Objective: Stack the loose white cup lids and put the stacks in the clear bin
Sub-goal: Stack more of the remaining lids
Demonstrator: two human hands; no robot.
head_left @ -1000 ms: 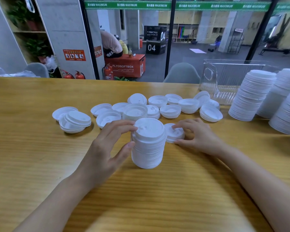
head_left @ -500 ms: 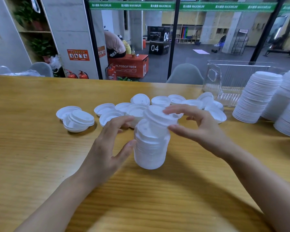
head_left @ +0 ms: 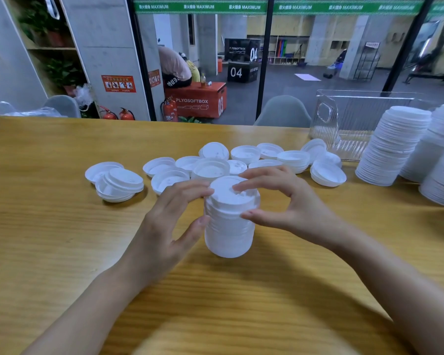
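A short stack of white cup lids (head_left: 228, 226) stands upright on the wooden table (head_left: 49, 226) in front of me. My left hand (head_left: 172, 219) grips the stack's left side with thumb and fingers curled round it. My right hand (head_left: 287, 203) pinches the top lid (head_left: 223, 193), fingertips on its top and thumb under its right rim. Several loose lids (head_left: 244, 155) lie scattered behind the stack, with a small pile (head_left: 118, 184) at the left. The clear bin (head_left: 349, 124) stands at the back right.
Three tall stacks of white lids (head_left: 392, 147) stand at the right edge of the table, in front of the bin. Chair backs (head_left: 282, 111) show beyond the table's far edge, with a glass wall behind.
My right hand picked a loose lid off the table, carried it over and set it down on top of the stack. My left hand kept holding the stack.
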